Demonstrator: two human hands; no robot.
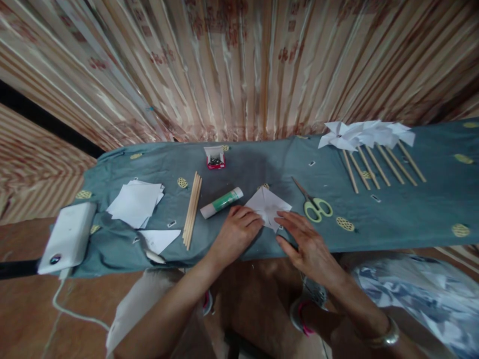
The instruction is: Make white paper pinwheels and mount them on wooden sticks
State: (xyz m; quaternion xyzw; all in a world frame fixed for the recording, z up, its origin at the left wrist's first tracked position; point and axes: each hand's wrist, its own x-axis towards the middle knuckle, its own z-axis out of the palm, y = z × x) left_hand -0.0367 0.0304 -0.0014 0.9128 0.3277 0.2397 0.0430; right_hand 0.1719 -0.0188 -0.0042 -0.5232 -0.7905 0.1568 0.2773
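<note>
A white square of paper with folded corners lies on the teal cloth in front of me. My left hand rests at its near left edge, fingers curled and pressing on the paper. On the near right edge my right hand lies flat, fingers stretched out and touching the paper. A glue stick lies just left of the paper. Green-handled scissors lie just to its right.
Loose wooden sticks and a stack of white paper squares lie to the left, with a white device at the table's left end. A small box of pins sits at the back. Finished paper pinwheels on sticks lie at the right.
</note>
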